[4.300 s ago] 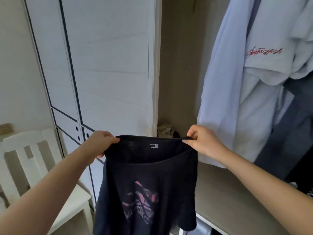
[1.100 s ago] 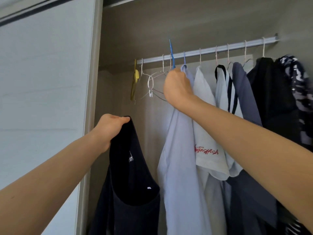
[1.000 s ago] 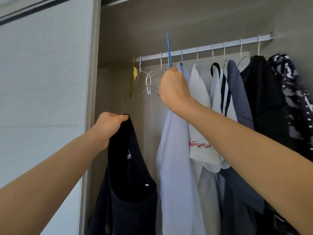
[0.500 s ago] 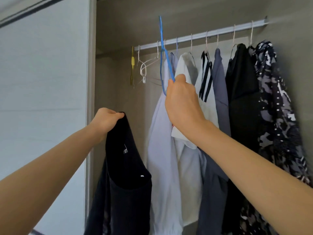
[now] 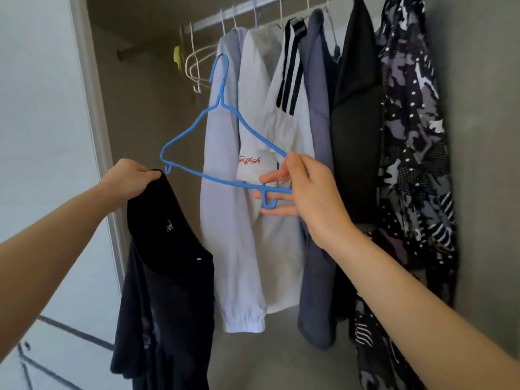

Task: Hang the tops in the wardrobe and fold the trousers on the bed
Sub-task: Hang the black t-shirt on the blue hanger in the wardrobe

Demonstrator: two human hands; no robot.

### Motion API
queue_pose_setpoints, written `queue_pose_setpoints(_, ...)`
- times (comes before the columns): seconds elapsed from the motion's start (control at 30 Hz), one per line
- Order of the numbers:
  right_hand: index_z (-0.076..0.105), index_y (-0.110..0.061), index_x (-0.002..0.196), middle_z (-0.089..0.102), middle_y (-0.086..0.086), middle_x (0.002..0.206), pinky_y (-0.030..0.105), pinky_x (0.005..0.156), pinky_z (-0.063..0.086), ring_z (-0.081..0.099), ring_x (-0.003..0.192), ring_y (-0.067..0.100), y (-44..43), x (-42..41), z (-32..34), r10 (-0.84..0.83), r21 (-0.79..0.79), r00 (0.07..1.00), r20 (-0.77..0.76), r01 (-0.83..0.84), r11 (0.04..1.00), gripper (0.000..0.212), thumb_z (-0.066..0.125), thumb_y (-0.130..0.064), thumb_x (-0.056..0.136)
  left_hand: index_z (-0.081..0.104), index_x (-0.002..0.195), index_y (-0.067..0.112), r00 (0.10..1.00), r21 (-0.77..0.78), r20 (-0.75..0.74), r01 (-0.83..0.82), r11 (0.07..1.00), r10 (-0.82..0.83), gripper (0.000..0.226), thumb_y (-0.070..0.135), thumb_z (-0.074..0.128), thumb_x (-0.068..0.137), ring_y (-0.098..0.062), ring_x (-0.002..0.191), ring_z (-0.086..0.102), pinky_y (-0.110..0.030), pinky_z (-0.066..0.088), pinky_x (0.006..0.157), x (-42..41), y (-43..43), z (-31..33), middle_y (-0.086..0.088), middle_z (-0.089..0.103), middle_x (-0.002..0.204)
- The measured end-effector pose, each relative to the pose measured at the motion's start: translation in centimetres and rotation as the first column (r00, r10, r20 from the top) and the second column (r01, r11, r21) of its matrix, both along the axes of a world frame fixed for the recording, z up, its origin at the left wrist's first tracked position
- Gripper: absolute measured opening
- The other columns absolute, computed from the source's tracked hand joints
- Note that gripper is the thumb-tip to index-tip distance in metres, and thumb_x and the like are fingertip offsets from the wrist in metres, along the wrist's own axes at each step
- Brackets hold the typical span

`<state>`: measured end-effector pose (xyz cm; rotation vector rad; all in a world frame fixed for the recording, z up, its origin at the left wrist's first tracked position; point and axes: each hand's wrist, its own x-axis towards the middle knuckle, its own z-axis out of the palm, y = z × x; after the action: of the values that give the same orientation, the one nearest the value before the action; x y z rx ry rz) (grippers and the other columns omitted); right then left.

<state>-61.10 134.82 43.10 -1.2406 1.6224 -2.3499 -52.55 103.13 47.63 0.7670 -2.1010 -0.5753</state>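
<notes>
Fingers [image 5: 273, 178] of the right hand [image 5: 312, 198] are only half closed: the thumb presses down on the right shoulder of the blue hanger [image 5: 221, 102] while the other fingers spread loosely behind its lower bar, one of them beside the small hook there. It is a light pinch at one end, so the wire frame hangs tilted, hook uppermost, in front of the pale blue shirt [image 5: 225, 220] and clear of the rail [image 5: 213, 19].

To the left and lower, the left hand [image 5: 126, 180] is curled tight on the neckline of the black top [image 5: 166, 277], bunching the cloth in a fist so that the garment drops straight down near the wardrobe door [image 5: 42, 108].

I judge that the top is held by the collar to keep the neck opening uppermost, ready for the hanger to go in. Holding the hanger at its right end leaves its left shoulder free, and that end already points towards the top.

Far along the rail, empty white hangers [image 5: 197, 60] sit to the left of the hung clothes, where a gap looks open for this one. No trousers or bed are in sight.
</notes>
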Motion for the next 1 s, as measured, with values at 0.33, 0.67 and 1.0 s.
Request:
queue_pose_setpoints(0.33, 0.052, -0.010, 0.081, 0.069, 0.010, 0.068, 0.035, 0.052, 0.058, 0.073, 0.070, 0.034, 2.9, -5.0, -5.7, -0.019, -0.078, 0.982, 0.190, 0.034, 0.996, 0.035, 0.040, -0.035, 0.103, 0.058, 0.072, -0.004, 0.943, -0.173, 0.222, -0.212, 0.962, 0.248, 0.040, 0.030, 0.062, 0.093, -0.035, 0.071, 0.056, -0.034, 0.042, 0.062, -0.7, -2.6, -1.3, -0.019, 0.060, 0.074)
queue_pose_setpoints(0.67, 0.053, -0.004, 0.082, 0.065, 0.010, 0.062, 0.039, 0.054, 0.058, 0.072, 0.070, 0.038, 2.9, -5.2, -6.6, -0.054, -0.027, 0.983, 0.176, 0.059, 0.998, 0.035, 0.046, -0.033, 0.101, 0.064, 0.081, -0.006, 0.920, -0.096, 0.233, -0.302, 0.948, 0.317, 0.043, 0.035, 0.062, 0.092, -0.036, 0.070, 0.060, -0.036, 0.047, 0.065, 1.2, -4.8, -2.0, -0.023, 0.065, 0.080)
queue_pose_setpoints(1.0, 0.050, -0.006, 0.076, 0.062, 0.013, 0.061, 0.039, 0.052, 0.057, 0.071, 0.069, 0.042, 1.8, -5.1, -7.4, -0.053, 0.063, 0.990, 0.134, 0.045, 0.997, 0.035, 0.048, -0.032, 0.100, 0.061, 0.086, -0.006, 0.983, 0.164, 0.079, -0.178, 0.970, 0.167, 0.034, 0.028, 0.063, 0.089, -0.030, 0.068, 0.054, -0.038, 0.047, 0.064, 1.9, -5.5, -2.4, -0.017, 0.055, 0.078)
